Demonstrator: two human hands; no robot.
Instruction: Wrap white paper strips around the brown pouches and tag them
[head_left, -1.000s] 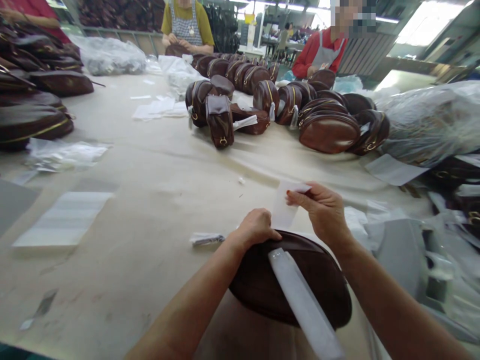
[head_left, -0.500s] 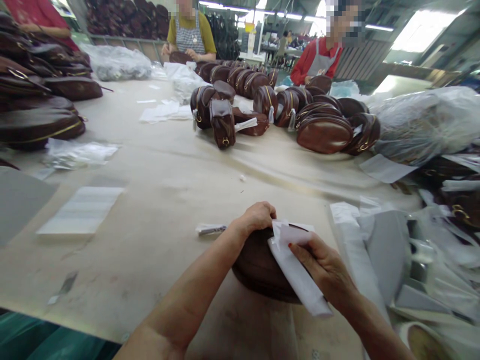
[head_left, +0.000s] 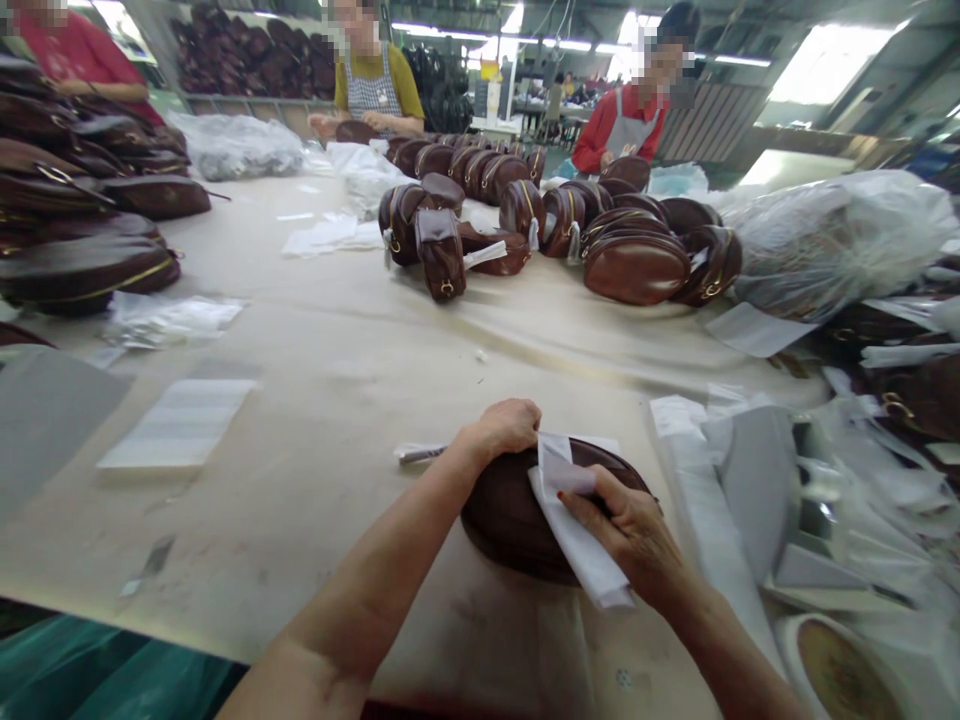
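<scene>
A dark brown oval leather bag [head_left: 502, 510] lies in front of me on the pale table [head_left: 330, 380]. At the bag's far upper edge is my left hand [head_left: 514, 425], its fingers curled down over the rim; their tips are hidden. My right hand [head_left: 630, 530] is closed on a folded strip of white tissue paper [head_left: 574, 530], which lies slantwise across the bag. The thumb presses the paper from above. More white paper shows behind the bag's far edge. A small plastic-wrapped item [head_left: 420, 455] rests just left of the bag.
Brown bags stand in rows [head_left: 637, 265] across the table, with a tall pile [head_left: 82, 260] at the left. White sheets [head_left: 180, 425] lie left. A grey box-like holder [head_left: 757, 500], crumpled plastic and a round container [head_left: 840, 665] crowd the right. Several people work beyond the table.
My right hand and the tissue paper have shifted left across the bag, baring more of its right side. The left hand stays at the far edge. The view has shifted slightly.
</scene>
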